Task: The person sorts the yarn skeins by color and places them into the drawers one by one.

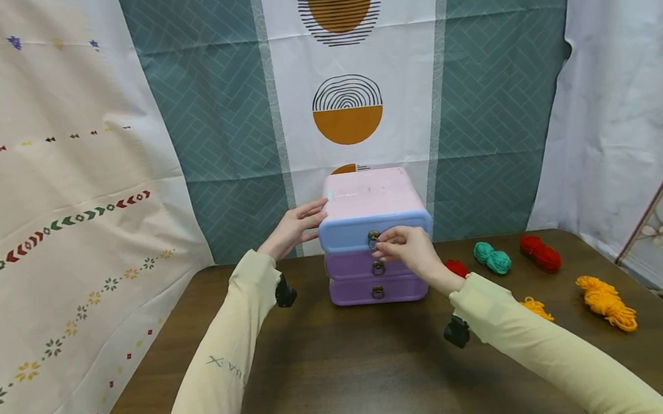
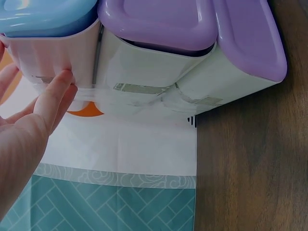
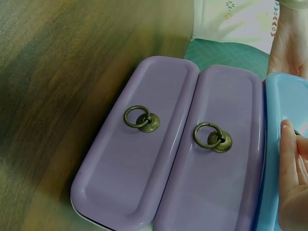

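A small three-tier drawer cabinet (image 1: 373, 193) with a pink top stands on the table. Its top drawer (image 1: 340, 236) is light blue; the two lower drawers (image 3: 134, 154) are purple, each with a brass ring pull (image 3: 148, 122). My left hand (image 1: 294, 229) rests its extended fingers against the cabinet's left side; in the left wrist view the fingertips (image 2: 61, 79) touch the pink casing. With thumb and fingers, my right hand (image 1: 410, 249) pinches the ring pull (image 1: 373, 237) of the blue drawer, mostly hidden by the fingers in the right wrist view. A narrow dark gap shows behind the blue front.
On the brown table (image 1: 348, 379), right of the cabinet, lie teal yarn (image 1: 492, 258), red yarn (image 1: 540, 253) and yellow yarn (image 1: 607, 302). More red yarn (image 1: 457, 267) and yellow yarn (image 1: 536, 308) show partly behind my right arm. A patterned curtain (image 1: 214, 111) hangs behind.
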`<control>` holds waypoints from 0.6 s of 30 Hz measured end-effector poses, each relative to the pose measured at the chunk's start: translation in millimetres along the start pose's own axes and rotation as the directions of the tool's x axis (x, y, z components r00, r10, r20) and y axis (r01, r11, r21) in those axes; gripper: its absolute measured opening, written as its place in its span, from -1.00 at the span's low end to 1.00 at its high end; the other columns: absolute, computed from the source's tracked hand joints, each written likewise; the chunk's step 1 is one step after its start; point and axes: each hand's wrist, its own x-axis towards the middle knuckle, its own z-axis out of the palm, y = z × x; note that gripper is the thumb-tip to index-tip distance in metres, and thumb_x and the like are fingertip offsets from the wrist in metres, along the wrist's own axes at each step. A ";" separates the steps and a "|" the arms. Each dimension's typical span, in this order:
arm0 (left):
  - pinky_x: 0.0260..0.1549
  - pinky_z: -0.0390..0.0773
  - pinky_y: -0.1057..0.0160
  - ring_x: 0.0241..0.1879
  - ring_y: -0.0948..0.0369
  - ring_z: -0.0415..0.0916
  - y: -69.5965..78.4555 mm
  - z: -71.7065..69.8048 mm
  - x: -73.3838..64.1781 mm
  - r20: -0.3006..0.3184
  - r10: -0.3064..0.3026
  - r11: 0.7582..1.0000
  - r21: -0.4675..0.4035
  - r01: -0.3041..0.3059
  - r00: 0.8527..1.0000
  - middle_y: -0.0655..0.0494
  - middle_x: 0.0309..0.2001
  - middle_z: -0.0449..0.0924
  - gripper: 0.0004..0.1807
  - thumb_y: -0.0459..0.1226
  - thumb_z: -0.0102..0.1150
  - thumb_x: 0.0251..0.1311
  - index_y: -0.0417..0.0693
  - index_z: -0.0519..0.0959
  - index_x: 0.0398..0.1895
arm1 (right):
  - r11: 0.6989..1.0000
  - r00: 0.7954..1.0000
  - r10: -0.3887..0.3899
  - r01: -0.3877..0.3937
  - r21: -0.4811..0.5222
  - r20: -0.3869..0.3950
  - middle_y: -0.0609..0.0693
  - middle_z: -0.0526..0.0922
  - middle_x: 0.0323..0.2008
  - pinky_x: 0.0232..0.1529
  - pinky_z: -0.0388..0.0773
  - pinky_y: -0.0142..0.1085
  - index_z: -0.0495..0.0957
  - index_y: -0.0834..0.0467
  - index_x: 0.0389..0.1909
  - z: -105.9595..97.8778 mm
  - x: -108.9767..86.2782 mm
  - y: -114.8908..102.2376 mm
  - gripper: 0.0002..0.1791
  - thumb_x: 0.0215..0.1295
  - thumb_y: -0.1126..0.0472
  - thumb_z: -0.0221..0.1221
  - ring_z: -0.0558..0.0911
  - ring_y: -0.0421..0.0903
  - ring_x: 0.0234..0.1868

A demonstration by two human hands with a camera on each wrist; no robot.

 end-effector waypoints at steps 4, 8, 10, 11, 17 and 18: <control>-0.03 0.37 0.11 0.07 0.05 0.32 0.2 -2.7 0.5 0.004 0.002 1.000 0.003 -0.002 1.000 -0.03 0.23 0.20 -0.46 -0.21 0.07 0.25 0.02 0.25 0.31 | 1.000 1.000 -0.005 0.005 -0.005 0.010 0.21 0.62 -0.41 -0.28 0.52 -0.04 0.52 0.44 -0.28 1.1 -1.5 -1.3 -0.87 0.20 0.43 0.13 0.63 0.09 -0.34; -0.04 0.38 0.11 0.06 0.06 0.34 0.4 -3.9 1.4 0.002 0.003 1.000 0.005 -0.003 1.000 -0.01 0.21 0.24 -0.46 -0.22 0.06 0.25 0.01 0.26 0.30 | 1.000 1.000 -0.010 0.010 -0.022 0.017 0.22 0.62 -0.40 -0.27 0.51 -0.01 0.51 0.45 -0.28 2.0 -4.2 -2.5 -0.87 0.20 0.43 0.13 0.63 0.12 -0.34; -0.03 0.38 0.10 0.06 0.04 0.34 0.6 -4.0 1.6 0.007 0.004 1.000 0.003 -0.004 1.000 -0.01 0.20 0.25 -0.46 -0.23 0.06 0.25 0.00 0.25 0.31 | 1.000 1.000 -0.004 0.004 -0.024 0.017 0.22 0.62 -0.40 -0.26 0.50 0.00 0.51 0.45 -0.29 2.4 -5.8 -3.2 -0.87 0.19 0.43 0.14 0.62 0.13 -0.34; -0.03 0.38 0.10 0.06 0.04 0.35 0.7 -4.2 1.7 0.007 0.004 1.000 0.003 -0.004 1.000 -0.02 0.20 0.25 -0.46 -0.23 0.06 0.25 0.00 0.25 0.31 | 1.000 1.000 0.000 0.001 -0.025 0.017 0.21 0.62 -0.39 -0.26 0.50 0.00 0.51 0.45 -0.29 2.6 -6.7 -3.7 -0.87 0.19 0.42 0.14 0.62 0.13 -0.34; -0.05 0.40 0.12 0.03 0.06 0.38 0.7 -4.5 2.4 0.001 -0.006 1.000 0.008 0.006 1.000 -0.03 0.18 0.28 -0.44 -0.22 0.08 0.23 -0.01 0.25 0.31 | 1.000 0.999 0.017 -0.017 -0.006 0.029 0.24 0.62 -0.37 -0.24 0.49 0.00 0.50 0.46 -0.26 3.3 -11.1 -4.5 -0.83 0.18 0.41 0.15 0.62 0.14 -0.32; -0.05 0.40 0.12 0.03 0.06 0.38 0.7 -4.3 2.7 -0.001 -0.007 1.000 0.010 0.007 1.000 -0.03 0.18 0.28 -0.44 -0.22 0.09 0.23 -0.01 0.25 0.31 | 1.000 0.999 0.012 -0.012 -0.002 0.033 0.25 0.62 -0.36 -0.24 0.49 -0.01 0.50 0.46 -0.25 3.0 -11.4 -4.0 -0.83 0.18 0.41 0.15 0.62 0.14 -0.32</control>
